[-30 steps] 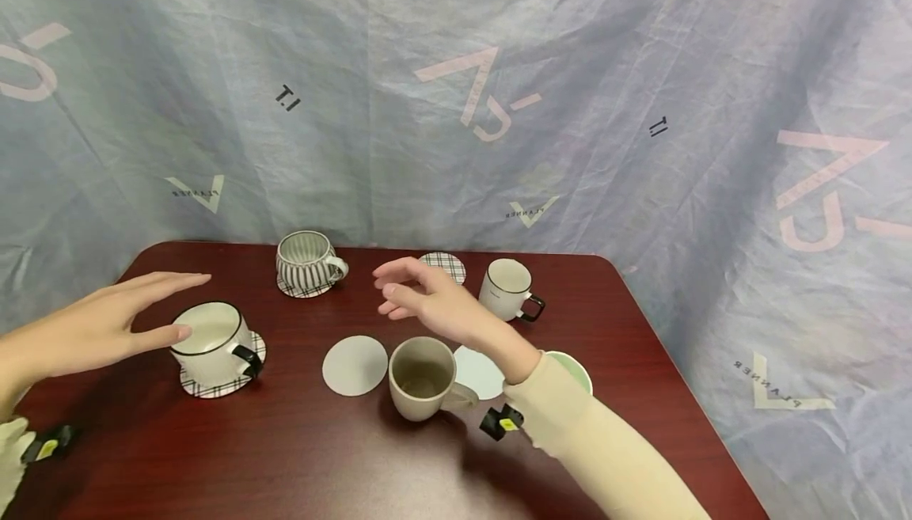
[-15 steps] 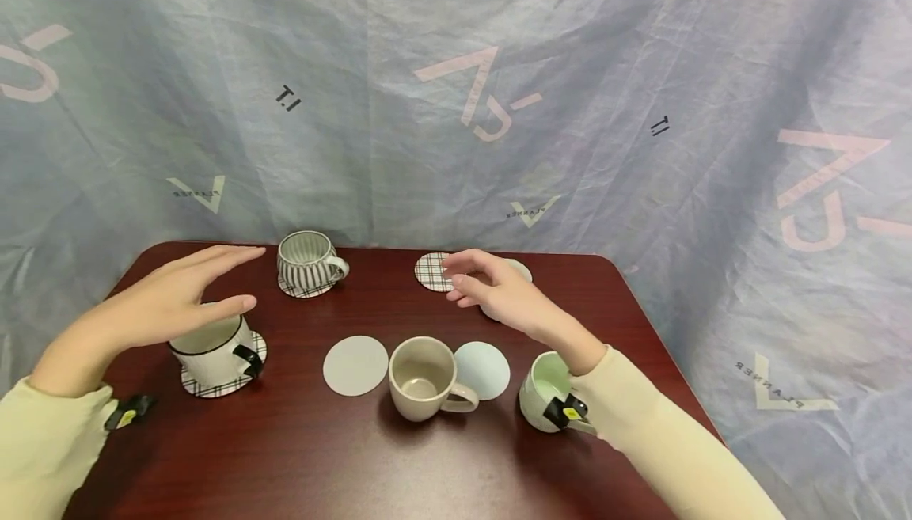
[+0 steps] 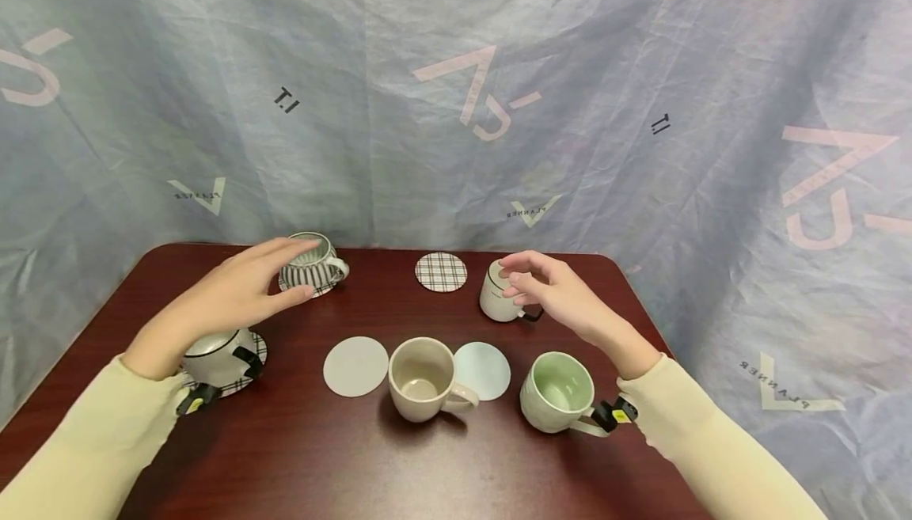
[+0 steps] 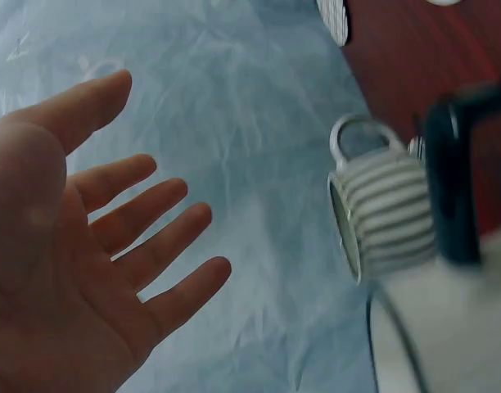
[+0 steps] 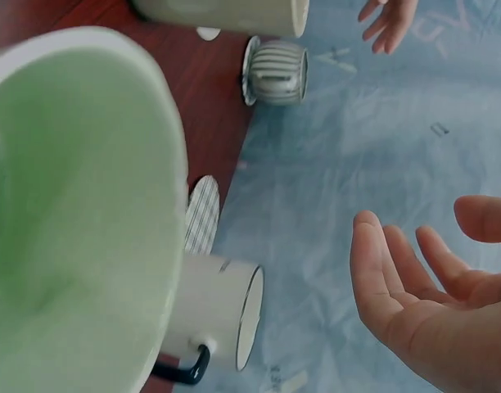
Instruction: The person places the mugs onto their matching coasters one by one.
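Note:
My left hand (image 3: 231, 290) hovers with extended fingers, holding nothing. It partly covers a white black-rimmed mug (image 3: 222, 363) on a plaid coaster and overlaps the striped cup (image 3: 308, 276) behind. In the left wrist view the fingers (image 4: 173, 233) are spread, apart from the striped cup. My right hand (image 3: 559, 292) is in the air, fingers relaxed, in front of part of a white mug (image 3: 495, 304) with a black handle. Nothing is in its grasp. The right wrist view shows that hand (image 5: 447, 303) apart from the white mug and a green mug (image 5: 78, 221).
On the dark red table (image 3: 342, 457) stand a beige mug (image 3: 416, 401) and the green mug (image 3: 545, 409). A grey round coaster (image 3: 356, 366), a pale blue coaster (image 3: 488, 370) and a plaid coaster (image 3: 441, 272) lie flat. A printed grey curtain (image 3: 370, 108) hangs behind.
Both hands have moved to the right above the table, the right one coming off the plaid coaster and uncovering the green mug. The mugs and coasters have stayed put.

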Demonstrator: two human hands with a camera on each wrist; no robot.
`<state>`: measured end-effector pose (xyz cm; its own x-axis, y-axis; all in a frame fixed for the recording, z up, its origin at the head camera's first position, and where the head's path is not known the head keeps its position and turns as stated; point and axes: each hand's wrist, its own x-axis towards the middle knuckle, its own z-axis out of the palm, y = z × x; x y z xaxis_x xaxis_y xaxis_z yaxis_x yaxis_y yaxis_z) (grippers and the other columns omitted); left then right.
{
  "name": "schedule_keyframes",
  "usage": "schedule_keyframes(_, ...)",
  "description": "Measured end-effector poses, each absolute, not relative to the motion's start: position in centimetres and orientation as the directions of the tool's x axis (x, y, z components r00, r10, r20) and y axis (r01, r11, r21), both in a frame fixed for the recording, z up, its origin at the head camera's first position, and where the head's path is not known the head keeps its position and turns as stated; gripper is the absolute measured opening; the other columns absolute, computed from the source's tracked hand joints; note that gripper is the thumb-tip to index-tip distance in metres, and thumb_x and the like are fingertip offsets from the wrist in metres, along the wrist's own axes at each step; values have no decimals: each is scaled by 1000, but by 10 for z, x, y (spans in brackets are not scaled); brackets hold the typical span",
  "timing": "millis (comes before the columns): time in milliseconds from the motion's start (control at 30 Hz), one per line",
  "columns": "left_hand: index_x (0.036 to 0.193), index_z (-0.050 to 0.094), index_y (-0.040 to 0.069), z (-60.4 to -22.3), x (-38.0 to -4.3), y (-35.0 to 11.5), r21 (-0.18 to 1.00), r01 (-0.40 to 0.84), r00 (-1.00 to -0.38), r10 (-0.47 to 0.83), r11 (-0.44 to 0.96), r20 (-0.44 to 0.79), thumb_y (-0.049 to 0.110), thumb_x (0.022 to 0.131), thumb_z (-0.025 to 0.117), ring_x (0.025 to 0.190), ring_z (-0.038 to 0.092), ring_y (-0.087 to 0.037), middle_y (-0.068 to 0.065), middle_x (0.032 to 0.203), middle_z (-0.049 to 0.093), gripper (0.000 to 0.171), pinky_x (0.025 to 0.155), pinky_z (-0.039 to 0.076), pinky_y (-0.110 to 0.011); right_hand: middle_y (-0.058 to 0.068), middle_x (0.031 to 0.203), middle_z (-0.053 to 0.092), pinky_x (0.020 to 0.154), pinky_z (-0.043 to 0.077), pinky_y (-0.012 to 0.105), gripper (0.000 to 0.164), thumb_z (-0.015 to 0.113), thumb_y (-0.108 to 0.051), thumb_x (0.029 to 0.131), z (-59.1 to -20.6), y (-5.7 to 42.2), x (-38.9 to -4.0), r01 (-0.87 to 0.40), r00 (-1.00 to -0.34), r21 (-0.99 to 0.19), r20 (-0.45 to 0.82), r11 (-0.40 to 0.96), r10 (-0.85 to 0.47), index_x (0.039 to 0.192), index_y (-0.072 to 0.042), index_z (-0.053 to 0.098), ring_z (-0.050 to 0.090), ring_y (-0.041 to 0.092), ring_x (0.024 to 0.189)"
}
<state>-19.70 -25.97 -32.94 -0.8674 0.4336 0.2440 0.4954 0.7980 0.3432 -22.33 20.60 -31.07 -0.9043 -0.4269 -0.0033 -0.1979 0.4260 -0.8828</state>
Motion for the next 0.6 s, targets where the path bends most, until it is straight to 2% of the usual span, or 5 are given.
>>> schedule_keyframes(233, 162, 47, 17, -338, -209, -230, 363, 500, -866, 441, 786, 237, 45, 102, 71, 145, 49, -39, -14, 158, 51, 70, 110, 43, -68, 25, 146, 59, 100, 58, 51, 36, 57, -18, 111, -317, 225, -229, -177, -924, -883, -3, 435, -382, 144, -3, 58, 69, 40, 119)
schedule_keyframes(400, 162, 46, 16, -345, -216, -219, 377, 504, -863, 446, 777, 236, 43, 103, 70, 146, 49, -38, -13, 159, 51, 69, 112, 43, -67, 26, 147, 57, 103, 57, 50, 38, 57, -19, 111, -320, 235, -232, -155, -930, -885, -19, 439, -368, 145, -3, 56, 66, 42, 123)
schedule_keyframes(600, 163, 44, 13, -348, -227, -206, 382, 526, -850, 457, 760, 263, 40, 104, 69, 148, 46, -41, -14, 161, 49, 69, 118, 38, -64, 26, 146, 57, 103, 57, 47, 39, 57, -22, 112, -322, 246, -232, -139, -940, -874, -32, 466, -340, 146, -3, 56, 72, 22, 114)
